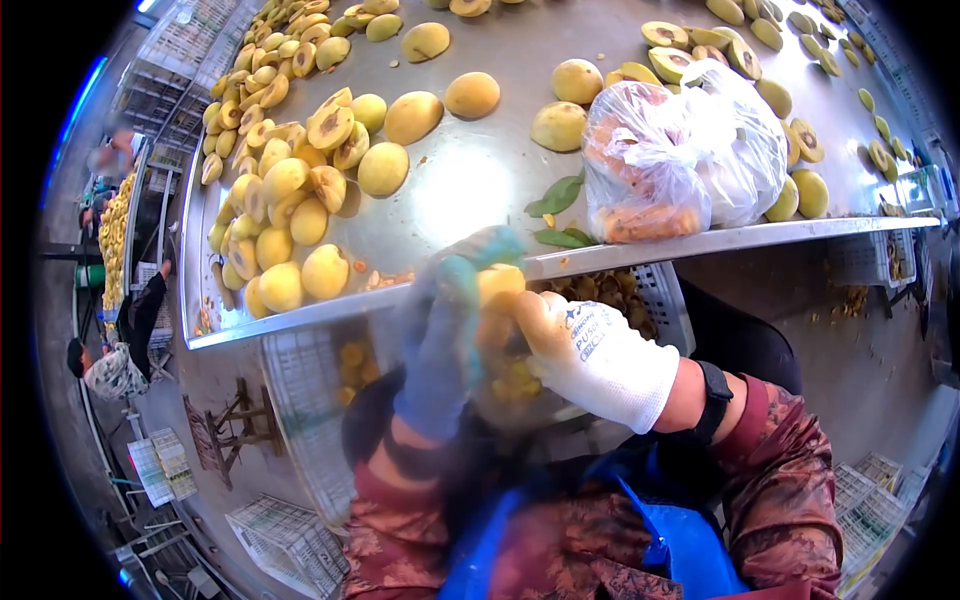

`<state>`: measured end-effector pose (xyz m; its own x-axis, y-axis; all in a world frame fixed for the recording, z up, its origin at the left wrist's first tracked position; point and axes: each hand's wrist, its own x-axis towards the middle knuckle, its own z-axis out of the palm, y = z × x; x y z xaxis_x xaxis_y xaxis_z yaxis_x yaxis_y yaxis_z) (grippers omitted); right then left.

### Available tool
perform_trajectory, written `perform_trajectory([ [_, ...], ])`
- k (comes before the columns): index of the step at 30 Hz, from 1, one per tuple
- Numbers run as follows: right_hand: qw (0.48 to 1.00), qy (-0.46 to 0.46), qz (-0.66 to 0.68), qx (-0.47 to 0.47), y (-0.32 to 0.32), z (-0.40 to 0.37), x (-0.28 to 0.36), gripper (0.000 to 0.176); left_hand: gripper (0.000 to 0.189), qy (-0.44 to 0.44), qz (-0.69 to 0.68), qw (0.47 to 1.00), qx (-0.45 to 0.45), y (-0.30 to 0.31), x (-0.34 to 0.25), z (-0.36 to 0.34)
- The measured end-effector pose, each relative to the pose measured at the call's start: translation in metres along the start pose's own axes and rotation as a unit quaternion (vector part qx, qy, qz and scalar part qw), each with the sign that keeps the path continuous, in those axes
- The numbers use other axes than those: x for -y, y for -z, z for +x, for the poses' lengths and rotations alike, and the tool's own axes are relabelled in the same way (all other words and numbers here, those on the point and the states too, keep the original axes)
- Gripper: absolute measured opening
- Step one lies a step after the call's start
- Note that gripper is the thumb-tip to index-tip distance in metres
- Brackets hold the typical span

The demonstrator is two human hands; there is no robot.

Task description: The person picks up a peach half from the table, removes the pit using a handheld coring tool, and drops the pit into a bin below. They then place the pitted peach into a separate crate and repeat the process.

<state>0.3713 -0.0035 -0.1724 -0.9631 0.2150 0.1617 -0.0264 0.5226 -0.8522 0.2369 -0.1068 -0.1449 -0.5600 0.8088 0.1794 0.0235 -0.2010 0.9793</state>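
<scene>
Over the near edge of the metal table, my two gloved hands meet around a yellow peach (499, 284). My left hand (447, 315), in a blue-green glove, is smeared by motion and curls round the fruit's far and left side. My right hand (590, 345) wears a white glove with blue print; its bent fingers press the peach's right side. Below the hands, a crate (665, 300) holding cut fruit pieces stands under the table edge. Halved peaches (330, 127) with brown pit hollows lie piled with whole-looking ones (325, 271) at the left.
A knotted clear plastic bag (650, 160) with orange-brown contents sits on the metal table (440, 200) near its edge, beside green leaves (556, 196). More halves lie behind it. White crates (285, 540) and a wooden stool (232, 425) stand on the floor. Another person (115, 370) is at far left.
</scene>
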Motion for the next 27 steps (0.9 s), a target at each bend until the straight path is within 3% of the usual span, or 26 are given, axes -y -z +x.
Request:
perform_trajectory([
  [4, 0.991, 0.021, -0.133, 0.007, 0.011, 0.004, 0.01, 0.04, 0.049, 0.008, 0.071, 0.997, -0.021, 0.001, 0.006, 0.0],
  [7, 0.981, -0.043, -0.189, 0.028, 0.013, 0.005, 0.004, 0.045, 0.057, -0.048, 0.197, 0.979, -0.025, 0.003, 0.005, 0.001],
  [8, 0.991, -0.032, -0.129, 0.022, 0.015, 0.002, 0.004, 0.025, 0.059, -0.072, 0.246, 0.966, -0.023, 0.005, 0.003, 0.003],
  [11, 0.991, 0.015, -0.135, -0.009, 0.024, 0.001, 0.013, 0.026, 0.064, 0.034, 0.168, 0.982, -0.082, 0.016, 0.007, 0.008],
  [12, 0.986, -0.05, -0.154, 0.048, 0.031, 0.005, 0.02, 0.026, 0.068, 0.064, 0.009, 0.99, -0.122, 0.013, 0.01, 0.006],
  [15, 0.994, -0.022, -0.109, 0.0, 0.032, 0.002, 0.011, 0.028, 0.068, 0.068, -0.091, 0.982, -0.153, 0.009, 0.003, 0.015],
  [16, 0.992, -0.061, -0.108, -0.009, 0.029, 0.005, 0.01, 0.03, 0.063, 0.136, -0.245, 0.947, -0.157, 0.006, -0.006, 0.017],
  [20, 0.994, -0.094, 0.025, -0.051, 0.035, 0.013, 0.013, 0.035, 0.057, 0.135, -0.274, 0.939, -0.16, 0.007, 0.003, 0.017],
  [23, 0.988, -0.11, -0.031, -0.102, 0.036, 0.018, 0.024, 0.036, 0.057, 0.11, -0.244, 0.953, -0.142, 0.006, 0.008, 0.016],
  [24, 0.984, -0.099, -0.052, -0.135, 0.034, 0.019, 0.026, 0.037, 0.047, 0.124, -0.241, 0.953, -0.133, 0.006, 0.005, 0.015],
  [27, 0.977, -0.039, 0.049, -0.203, 0.03, 0.029, 0.029, 0.038, 0.047, 0.088, -0.178, 0.977, -0.083, 0.008, 0.004, 0.012],
])
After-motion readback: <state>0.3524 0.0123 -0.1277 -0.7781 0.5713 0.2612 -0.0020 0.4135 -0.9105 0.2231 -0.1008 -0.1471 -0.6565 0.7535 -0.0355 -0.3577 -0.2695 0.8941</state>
